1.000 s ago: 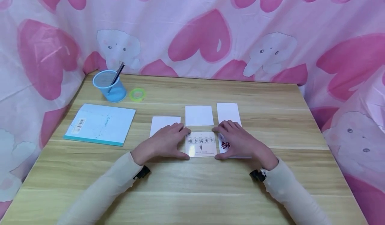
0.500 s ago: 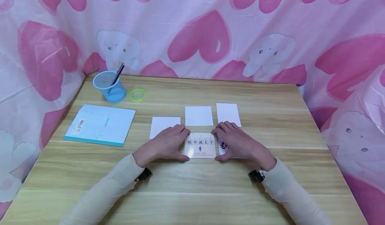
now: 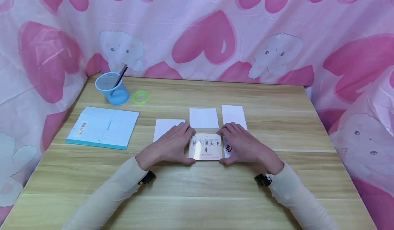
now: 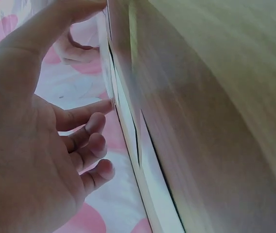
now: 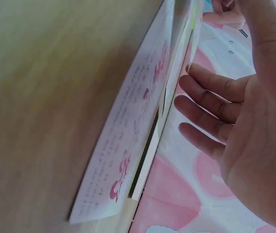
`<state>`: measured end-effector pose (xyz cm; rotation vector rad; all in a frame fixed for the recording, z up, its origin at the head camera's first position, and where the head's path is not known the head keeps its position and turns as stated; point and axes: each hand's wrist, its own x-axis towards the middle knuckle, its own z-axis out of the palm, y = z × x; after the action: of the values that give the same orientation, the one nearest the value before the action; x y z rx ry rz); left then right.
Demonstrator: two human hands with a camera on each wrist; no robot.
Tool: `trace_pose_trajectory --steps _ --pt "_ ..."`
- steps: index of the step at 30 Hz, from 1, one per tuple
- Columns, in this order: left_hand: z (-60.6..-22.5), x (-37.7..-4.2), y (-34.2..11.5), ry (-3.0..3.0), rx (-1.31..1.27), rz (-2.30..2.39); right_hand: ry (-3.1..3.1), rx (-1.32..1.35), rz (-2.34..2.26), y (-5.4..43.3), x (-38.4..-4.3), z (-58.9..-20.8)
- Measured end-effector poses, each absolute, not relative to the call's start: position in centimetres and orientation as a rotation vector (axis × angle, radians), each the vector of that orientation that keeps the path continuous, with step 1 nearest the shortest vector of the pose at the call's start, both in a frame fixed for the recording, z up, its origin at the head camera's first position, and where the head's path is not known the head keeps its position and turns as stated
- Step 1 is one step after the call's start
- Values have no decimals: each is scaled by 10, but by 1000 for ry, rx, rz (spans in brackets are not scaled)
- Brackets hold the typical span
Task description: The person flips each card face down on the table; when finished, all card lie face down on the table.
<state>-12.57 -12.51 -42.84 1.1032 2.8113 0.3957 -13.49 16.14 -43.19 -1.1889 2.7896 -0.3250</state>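
In the head view a printed card [image 3: 206,148] with a row of large Chinese characters lies between my two hands. My left hand [image 3: 167,144] holds its left side, thumb at the near corner and index finger at the far one. My right hand [image 3: 246,144] grips the right side in the same way. The left wrist view has the other fingers of the left hand [image 4: 36,141] loosely bent. Partly covered by my right hand is a card with red writing [image 3: 228,150]; the right wrist view shows more of this red-lettered card [image 5: 123,131].
Blank white cards lie beyond the hands: a left one [image 3: 164,127], a middle one [image 3: 204,118] and a right one [image 3: 234,115]. To the left are a pale blue notebook [image 3: 104,125], a blue pen cup [image 3: 117,93] with pens, and a green tape roll [image 3: 140,97].
The printed card dipped slightly toward the near edge, then rose a little back, both hands moving with it. The glare on its characters has shifted. Other things stay put.
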Motion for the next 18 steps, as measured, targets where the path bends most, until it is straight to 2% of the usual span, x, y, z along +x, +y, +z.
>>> trace_pose_trajectory --steps 12,18 --pt "-427 -135 -91 2842 1267 493 2857 -1266 -350 156 -134 -422" --pt "-427 -140 -90 2831 1165 630 2834 -1171 -464 161 -135 -416"
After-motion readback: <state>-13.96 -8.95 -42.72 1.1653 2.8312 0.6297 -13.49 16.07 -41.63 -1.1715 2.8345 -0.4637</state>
